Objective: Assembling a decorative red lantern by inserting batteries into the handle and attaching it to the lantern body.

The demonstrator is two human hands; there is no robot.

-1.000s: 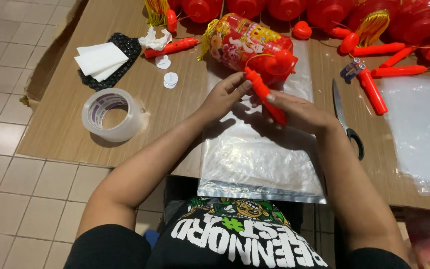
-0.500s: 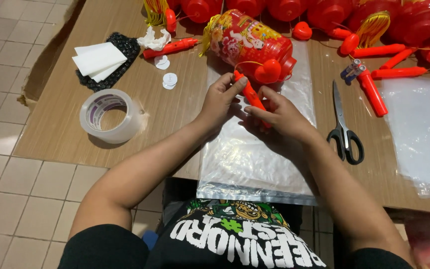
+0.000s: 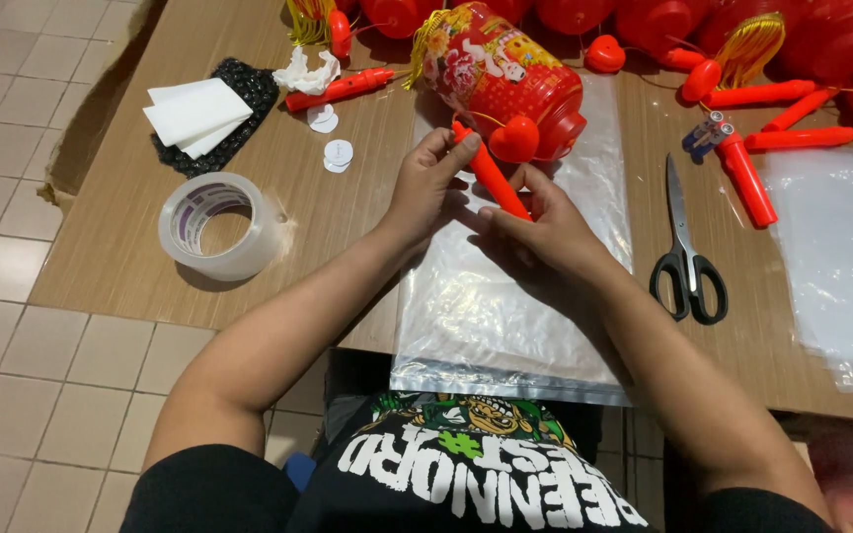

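Red plastic stick handle (image 3: 489, 178) is held in both hands, slanted over the clear plastic bag (image 3: 505, 296) that lies flat on the brown wood-grain bench (image 3: 348, 227). Left hand (image 3: 425, 188) is closed on the stick's upper end, thumb and fingertips pinching it near the tip; right hand (image 3: 545, 237) is closed around the lower end, fingers wrapped, thumb on top. Stick's top end sits just beside a small red heart-shaped piece (image 3: 514, 139), which touches the red barrel-shaped lantern with floral print (image 3: 505, 79) lying on its side at the bag's far end. Roll of clear packing tape (image 3: 211, 225) stands left of the left forearm, apart from it. Further left-back: stack of white paper squares (image 3: 194, 111) on a black mesh pad (image 3: 239, 84); two small white round discs (image 3: 333, 138) between that and the bag. Black-handled scissors (image 3: 685, 257) lie right of the bag, shut, near the right forearm. Beside the scissors, another red stick handle with batteries at its end (image 3: 737, 168). More red sticks (image 3: 792, 138) and red lanterns (image 3: 831, 39) along the back edge. Second clear plastic sheet (image 3: 841, 257) at far right. Tiled floor (image 3: 12, 326) shows to the left.
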